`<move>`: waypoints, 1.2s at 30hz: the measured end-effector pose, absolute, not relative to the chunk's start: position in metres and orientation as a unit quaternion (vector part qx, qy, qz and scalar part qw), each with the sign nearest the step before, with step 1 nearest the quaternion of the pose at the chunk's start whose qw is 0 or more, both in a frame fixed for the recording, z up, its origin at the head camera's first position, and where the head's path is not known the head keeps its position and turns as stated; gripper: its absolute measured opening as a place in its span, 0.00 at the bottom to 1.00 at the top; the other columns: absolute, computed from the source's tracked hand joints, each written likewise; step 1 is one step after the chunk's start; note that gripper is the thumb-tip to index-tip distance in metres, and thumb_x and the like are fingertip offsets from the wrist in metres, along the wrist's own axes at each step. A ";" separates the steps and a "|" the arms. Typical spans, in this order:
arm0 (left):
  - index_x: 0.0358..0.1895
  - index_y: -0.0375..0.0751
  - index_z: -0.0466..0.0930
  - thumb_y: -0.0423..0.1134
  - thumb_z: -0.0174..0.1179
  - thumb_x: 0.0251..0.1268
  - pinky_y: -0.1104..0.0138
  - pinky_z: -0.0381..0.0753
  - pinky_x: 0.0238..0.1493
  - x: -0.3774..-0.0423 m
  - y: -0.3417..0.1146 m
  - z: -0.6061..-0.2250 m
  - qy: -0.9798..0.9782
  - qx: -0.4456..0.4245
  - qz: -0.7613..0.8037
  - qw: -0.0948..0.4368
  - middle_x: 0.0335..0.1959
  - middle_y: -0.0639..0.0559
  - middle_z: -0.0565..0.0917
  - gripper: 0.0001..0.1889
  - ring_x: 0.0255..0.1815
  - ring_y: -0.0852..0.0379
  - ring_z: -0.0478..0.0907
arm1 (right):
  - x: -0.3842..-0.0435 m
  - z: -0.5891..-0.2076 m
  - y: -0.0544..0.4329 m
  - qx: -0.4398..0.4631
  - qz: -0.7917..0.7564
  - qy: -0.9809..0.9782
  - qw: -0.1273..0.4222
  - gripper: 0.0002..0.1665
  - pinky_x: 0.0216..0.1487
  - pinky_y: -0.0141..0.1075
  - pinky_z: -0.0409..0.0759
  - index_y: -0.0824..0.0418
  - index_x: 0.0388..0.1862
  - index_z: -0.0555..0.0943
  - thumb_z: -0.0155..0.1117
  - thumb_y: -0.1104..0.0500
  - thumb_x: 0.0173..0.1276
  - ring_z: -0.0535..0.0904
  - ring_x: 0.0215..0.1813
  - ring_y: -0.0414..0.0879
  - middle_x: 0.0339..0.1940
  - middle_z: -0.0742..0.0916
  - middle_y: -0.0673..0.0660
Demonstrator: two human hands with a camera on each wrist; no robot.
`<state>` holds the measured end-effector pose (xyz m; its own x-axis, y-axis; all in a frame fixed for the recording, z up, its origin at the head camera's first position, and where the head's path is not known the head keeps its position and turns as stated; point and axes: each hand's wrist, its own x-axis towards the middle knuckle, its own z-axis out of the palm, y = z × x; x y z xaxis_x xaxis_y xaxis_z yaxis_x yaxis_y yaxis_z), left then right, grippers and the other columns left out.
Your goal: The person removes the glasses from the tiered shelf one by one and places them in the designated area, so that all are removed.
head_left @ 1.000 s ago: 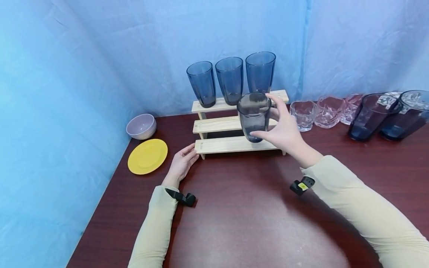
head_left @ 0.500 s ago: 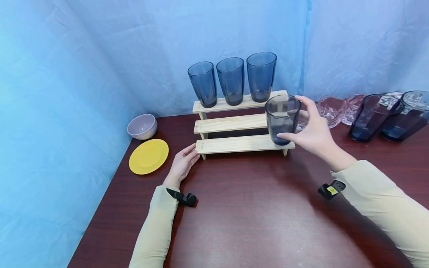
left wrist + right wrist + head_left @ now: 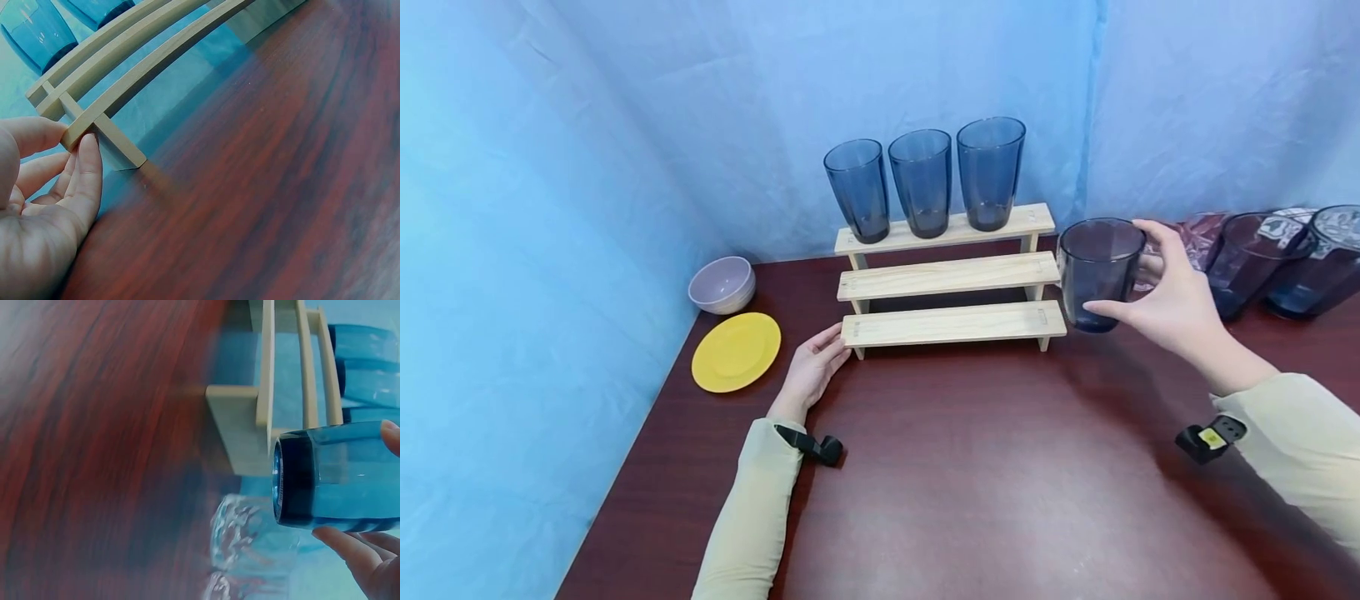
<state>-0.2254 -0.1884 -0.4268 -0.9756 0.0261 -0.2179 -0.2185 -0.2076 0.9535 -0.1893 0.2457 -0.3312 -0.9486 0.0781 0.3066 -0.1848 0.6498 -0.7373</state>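
Observation:
My right hand (image 3: 1180, 312) grips a dark blue-grey glass tumbler (image 3: 1096, 279) between thumb and fingers. The tumbler is upright, just past the right end of a three-tier wooden shelf rack (image 3: 955, 323). In the right wrist view its thick base (image 3: 295, 478) appears above the table, near the clear glasses. My left hand (image 3: 811, 371) holds the left end of the lowest shelf; the left wrist view shows thumb and fingers pinching the board's corner (image 3: 78, 131). On the top shelf, three blue tumblers (image 3: 921, 183) stand side by side.
At the left are a pale purple bowl (image 3: 722, 285) and a yellow plate (image 3: 736, 352). Two dark tumblers (image 3: 1311, 267) stand at the right. Clear faceted glasses (image 3: 250, 534) sit behind my right hand, partly hidden. A blue curtain (image 3: 760, 125) hangs behind the table.
My right hand has carried the tumbler rightward, from in front of the rack to beyond its right end. My left hand stays at the lowest shelf's left end.

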 end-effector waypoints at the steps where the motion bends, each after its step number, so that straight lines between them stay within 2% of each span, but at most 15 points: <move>1: 0.69 0.33 0.61 0.28 0.48 0.71 0.77 0.79 0.45 -0.225 -0.188 -0.427 0.624 -0.077 0.773 0.078 0.66 0.38 0.67 0.24 0.42 0.68 0.79 | -0.190 -0.333 0.249 0.027 0.413 -0.897 0.157 0.63 0.42 0.31 0.70 0.40 0.73 0.53 0.82 0.55 0.43 0.66 0.32 0.12 0.55 0.80 0.73; 3: 0.69 0.33 0.61 0.28 0.48 0.71 0.77 0.79 0.45 -0.225 -0.189 -0.428 0.625 -0.075 0.773 0.076 0.66 0.37 0.67 0.24 0.42 0.68 0.79 | -0.191 -0.335 0.256 0.020 0.405 -0.901 0.153 0.63 0.42 0.35 0.68 0.40 0.73 0.52 0.81 0.53 0.43 0.66 0.29 0.12 0.54 0.79 0.74; 5: 0.70 0.33 0.60 0.28 0.47 0.71 0.78 0.79 0.45 -0.225 -0.189 -0.428 0.627 -0.072 0.772 0.076 0.65 0.37 0.67 0.25 0.42 0.68 0.78 | -0.192 -0.338 0.263 0.013 0.399 -0.905 0.147 0.63 0.43 0.39 0.71 0.41 0.74 0.51 0.81 0.53 0.44 0.66 0.27 0.13 0.54 0.79 0.76; 6: 0.70 0.33 0.60 0.28 0.47 0.71 0.78 0.79 0.45 -0.224 -0.189 -0.428 0.628 -0.071 0.771 0.076 0.65 0.37 0.67 0.25 0.42 0.68 0.78 | -0.193 -0.339 0.266 0.007 0.396 -0.907 0.142 0.64 0.42 0.39 0.72 0.41 0.74 0.50 0.80 0.52 0.45 0.71 0.28 0.18 0.55 0.78 0.76; 10: 0.70 0.33 0.60 0.28 0.48 0.71 0.78 0.79 0.45 -0.223 -0.189 -0.428 0.625 -0.078 0.773 0.077 0.66 0.38 0.67 0.25 0.42 0.68 0.78 | -0.197 -0.343 0.276 -0.021 0.387 -0.913 0.126 0.65 0.48 0.57 0.71 0.47 0.76 0.47 0.79 0.49 0.46 0.68 0.28 0.18 0.57 0.76 0.78; 11: 0.70 0.33 0.60 0.28 0.47 0.71 0.78 0.79 0.45 -0.222 -0.189 -0.427 0.626 -0.078 0.772 0.077 0.66 0.37 0.66 0.25 0.42 0.68 0.78 | -0.198 -0.344 0.278 -0.029 0.384 -0.915 0.123 0.66 0.49 0.59 0.71 0.48 0.76 0.46 0.79 0.48 0.46 0.73 0.29 0.24 0.57 0.76 0.78; 13: 0.70 0.33 0.60 0.28 0.48 0.71 0.78 0.79 0.45 -0.221 -0.189 -0.427 0.627 -0.080 0.771 0.078 0.66 0.37 0.66 0.25 0.42 0.68 0.78 | -0.199 -0.346 0.282 -0.043 0.383 -0.915 0.117 0.66 0.50 0.60 0.71 0.50 0.76 0.45 0.78 0.48 0.47 0.75 0.28 0.27 0.58 0.74 0.79; 14: 0.70 0.33 0.60 0.28 0.48 0.71 0.78 0.79 0.45 -0.221 -0.189 -0.426 0.627 -0.082 0.771 0.077 0.66 0.37 0.66 0.25 0.42 0.68 0.78 | -0.200 -0.347 0.283 -0.049 0.384 -0.915 0.113 0.67 0.51 0.61 0.70 0.51 0.76 0.44 0.78 0.48 0.47 0.80 0.34 0.35 0.59 0.73 0.79; 16: 0.70 0.33 0.60 0.28 0.48 0.71 0.77 0.79 0.46 -0.220 -0.189 -0.426 0.629 -0.081 0.770 0.078 0.66 0.37 0.66 0.25 0.43 0.67 0.78 | -0.199 -0.349 0.288 -0.059 0.390 -0.913 0.105 0.67 0.53 0.64 0.69 0.51 0.77 0.42 0.77 0.47 0.49 0.81 0.47 0.55 0.62 0.70 0.80; 17: 0.70 0.33 0.59 0.28 0.48 0.71 0.77 0.79 0.46 -0.220 -0.189 -0.426 0.630 -0.079 0.769 0.080 0.67 0.37 0.66 0.25 0.43 0.67 0.78 | -0.199 -0.350 0.290 -0.065 0.393 -0.912 0.100 0.67 0.54 0.65 0.67 0.52 0.77 0.41 0.77 0.47 0.49 0.77 0.55 0.64 0.63 0.68 0.80; 18: 0.70 0.33 0.60 0.28 0.48 0.71 0.77 0.79 0.46 -0.220 -0.189 -0.425 0.629 -0.079 0.769 0.081 0.67 0.38 0.66 0.25 0.44 0.67 0.78 | -0.198 -0.351 0.292 -0.070 0.396 -0.911 0.094 0.67 0.55 0.67 0.66 0.52 0.77 0.40 0.76 0.47 0.50 0.73 0.59 0.66 0.65 0.66 0.80; 19: 0.70 0.33 0.60 0.28 0.48 0.71 0.77 0.79 0.46 -0.220 -0.189 -0.425 0.628 -0.079 0.770 0.082 0.68 0.38 0.66 0.25 0.44 0.67 0.78 | -0.198 -0.352 0.294 -0.074 0.398 -0.910 0.090 0.67 0.56 0.68 0.64 0.52 0.77 0.40 0.76 0.47 0.51 0.65 0.64 0.72 0.66 0.64 0.81; 22: 0.70 0.33 0.59 0.28 0.48 0.71 0.78 0.79 0.46 -0.222 -0.190 -0.425 0.629 -0.074 0.769 0.085 0.69 0.39 0.65 0.25 0.45 0.67 0.77 | -0.197 -0.354 0.298 -0.082 0.398 -0.910 0.084 0.67 0.57 0.68 0.63 0.53 0.77 0.38 0.75 0.47 0.51 0.60 0.67 0.73 0.66 0.64 0.81; 30: 0.70 0.33 0.59 0.28 0.47 0.71 0.78 0.79 0.45 -0.224 -0.190 -0.426 0.626 -0.072 0.772 0.084 0.69 0.38 0.65 0.25 0.44 0.67 0.78 | -0.199 -0.354 0.302 -0.085 0.401 -0.909 0.077 0.67 0.58 0.69 0.62 0.51 0.76 0.35 0.74 0.47 0.53 0.58 0.68 0.73 0.68 0.60 0.81; 36: 0.70 0.33 0.60 0.28 0.47 0.71 0.78 0.79 0.45 -0.224 -0.190 -0.425 0.626 -0.074 0.772 0.083 0.68 0.38 0.66 0.25 0.44 0.67 0.78 | -0.200 -0.355 0.302 -0.086 0.402 -0.908 0.080 0.67 0.58 0.66 0.61 0.49 0.75 0.33 0.73 0.47 0.54 0.61 0.65 0.75 0.65 0.63 0.83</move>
